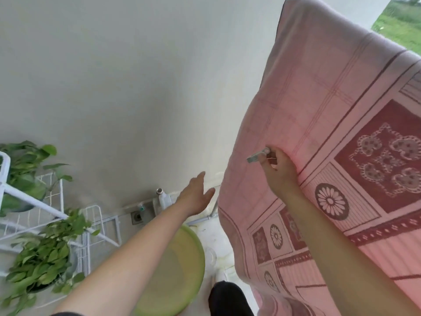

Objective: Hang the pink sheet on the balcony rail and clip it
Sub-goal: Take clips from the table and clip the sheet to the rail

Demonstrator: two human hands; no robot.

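Note:
The pink sheet [323,115], patterned with dark red squares and white flowers, hangs draped down the right side of the view; the rail under it is hidden. My right hand [279,169] rests against the sheet and pinches a grey clothes clip [258,155] that points left. My left hand [196,195] is stretched out with straight fingers, just left of the sheet's hanging edge, holding nothing.
A yellow-green basin [175,270] sits on the floor below my left arm. A white wire rack [52,213] with leafy green plants [43,258] stands at the left. A white bottle [164,197] stands by the wall. Grass [401,26] shows beyond the top right.

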